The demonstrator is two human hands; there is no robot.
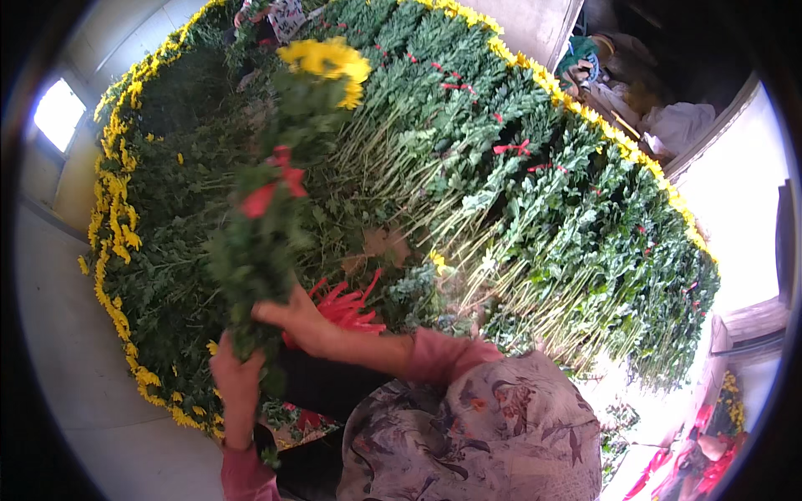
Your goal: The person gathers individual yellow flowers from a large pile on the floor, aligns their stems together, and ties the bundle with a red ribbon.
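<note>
A tall bunch of yellow chrysanthemums (288,196), tied with a red ribbon (276,185), stands tilted in front of me, its blooms at the far end. Its leaves are blurred by motion. My left hand (237,377) is closed round the lower part of the stems. Just above it, my right hand (294,321) also grips the bunch, thumb across the leaves. Beside my right forearm lies a pile of loose red ribbon strips (347,307), partly hidden by the arm.
Chrysanthemum bunches (501,184), several tied in red, line the right side with blooms outward. More flowers (113,225) curve along the left wall. Another person (271,17) is at the far end; a second person's hand (712,447) shows at lower right. Crumpled cloths (681,125) lie beyond the flowers.
</note>
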